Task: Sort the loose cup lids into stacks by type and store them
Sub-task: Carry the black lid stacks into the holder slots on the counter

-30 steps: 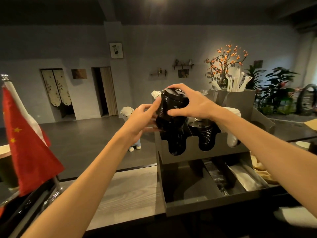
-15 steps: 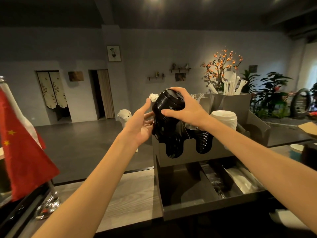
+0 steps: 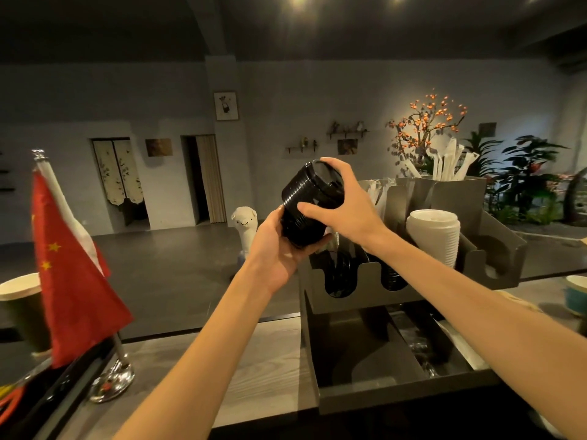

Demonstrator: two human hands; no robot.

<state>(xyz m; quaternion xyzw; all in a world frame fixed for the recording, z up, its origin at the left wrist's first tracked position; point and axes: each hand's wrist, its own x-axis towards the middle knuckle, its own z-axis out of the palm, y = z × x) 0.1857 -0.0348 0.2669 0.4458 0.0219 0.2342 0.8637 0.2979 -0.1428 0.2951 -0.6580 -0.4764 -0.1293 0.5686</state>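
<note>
Where the wooden counter (image 3: pixel 260 369) meets the near edge, a grey organiser (image 3: pixel 355 287) stands on it, with a red flag (image 3: pixel 70 274) and a paper cup (image 3: pixel 22 309) at the far left. Above the organiser's left slot, both hands hold a tilted black lid stack (image 3: pixel 309 204): the left hand (image 3: pixel 279 249) cups its lower end, fingers curled round it, and the right hand (image 3: pixel 346 204) grips the upper end from the side. More black lids (image 3: pixel 341 274) sit in the slots below, beside a white lid stack (image 3: pixel 433 236). Behind stand wrapped straws (image 3: pixel 448 160).
</note>
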